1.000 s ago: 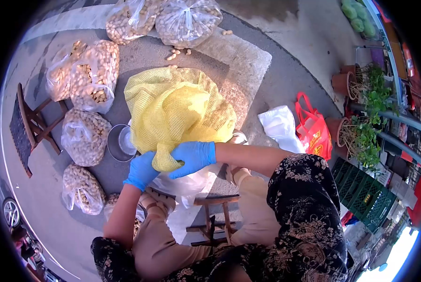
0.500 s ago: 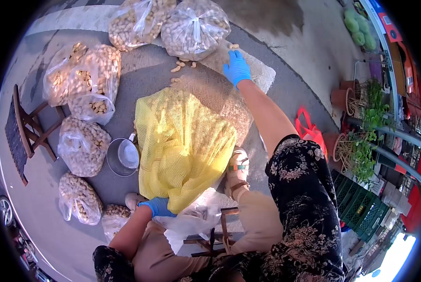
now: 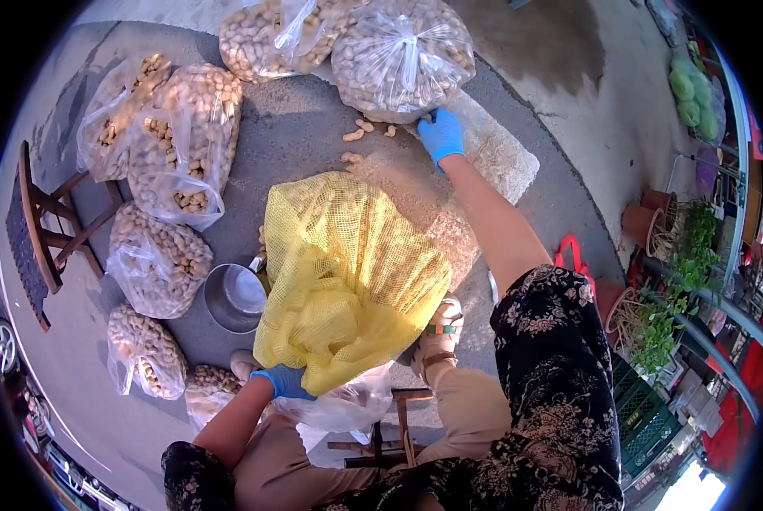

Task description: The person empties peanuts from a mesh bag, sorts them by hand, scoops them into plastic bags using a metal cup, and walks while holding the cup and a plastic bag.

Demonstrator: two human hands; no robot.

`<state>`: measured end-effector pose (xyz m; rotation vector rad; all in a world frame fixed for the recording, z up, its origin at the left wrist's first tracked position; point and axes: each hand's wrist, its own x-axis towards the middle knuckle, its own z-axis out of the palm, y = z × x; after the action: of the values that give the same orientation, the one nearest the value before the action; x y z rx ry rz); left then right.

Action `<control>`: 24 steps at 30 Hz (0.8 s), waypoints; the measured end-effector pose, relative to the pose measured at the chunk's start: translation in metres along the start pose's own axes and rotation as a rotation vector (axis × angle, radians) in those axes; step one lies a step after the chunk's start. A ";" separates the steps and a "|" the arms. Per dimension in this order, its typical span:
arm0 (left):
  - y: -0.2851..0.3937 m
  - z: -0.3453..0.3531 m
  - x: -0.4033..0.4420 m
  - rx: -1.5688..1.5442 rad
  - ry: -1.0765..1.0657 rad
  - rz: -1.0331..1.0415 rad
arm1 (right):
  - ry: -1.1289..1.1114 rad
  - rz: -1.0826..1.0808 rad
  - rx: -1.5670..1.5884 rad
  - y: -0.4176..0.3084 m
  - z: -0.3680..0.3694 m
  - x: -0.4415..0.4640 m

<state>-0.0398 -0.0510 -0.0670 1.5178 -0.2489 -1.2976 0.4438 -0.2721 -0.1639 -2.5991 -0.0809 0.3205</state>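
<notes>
My left hand (image 3: pixel 285 382), in a blue glove, is closed on the lower edge of a yellow mesh sack (image 3: pixel 347 272) spread between my feet. My right hand (image 3: pixel 441 136), also gloved in blue, reaches far forward, its fingers bent down beside a full clear bag of peanuts (image 3: pixel 403 64). Whatever is under those fingertips is too small to make out. A few loose peanuts (image 3: pixel 353 134) lie on the ground left of this hand. Below the sack, a clear plastic bag (image 3: pixel 347 403) lies close to my left hand.
More peanut bags (image 3: pixel 184 140) line the left side, near a metal pot (image 3: pixel 236 298) and a wooden stool (image 3: pixel 45 221). Flowerpots (image 3: pixel 643 226), plants, a red bag (image 3: pixel 575 257) and green crates (image 3: pixel 641 417) are on the right. Another stool is partly visible below.
My right hand has left the sack and gone forward to the ground by the peanut bag. The sack has spread flatter, while my left hand remains at its lower edge.
</notes>
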 end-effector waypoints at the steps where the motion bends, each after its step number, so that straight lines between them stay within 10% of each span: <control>1: 0.004 -0.002 -0.002 0.097 0.092 0.038 | -0.075 0.069 0.116 -0.015 0.013 -0.023; 7: 0.115 -0.097 -0.009 0.436 0.472 -0.165 | -0.174 0.117 0.562 -0.079 0.059 -0.078; 13: 0.116 -0.168 0.041 0.509 0.919 -0.156 | -0.155 -0.097 0.261 -0.103 0.054 -0.077; 19: 0.117 -0.186 0.068 0.343 0.912 -0.467 | -0.244 -0.217 0.453 -0.102 0.066 -0.078; 24: 0.072 -0.189 0.079 0.274 0.849 -0.414 | -0.593 -0.543 -0.079 -0.090 0.056 -0.096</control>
<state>0.1747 -0.0293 -0.0873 2.2967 0.4756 -0.8225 0.3372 -0.1780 -0.1458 -2.3459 -0.9927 0.8723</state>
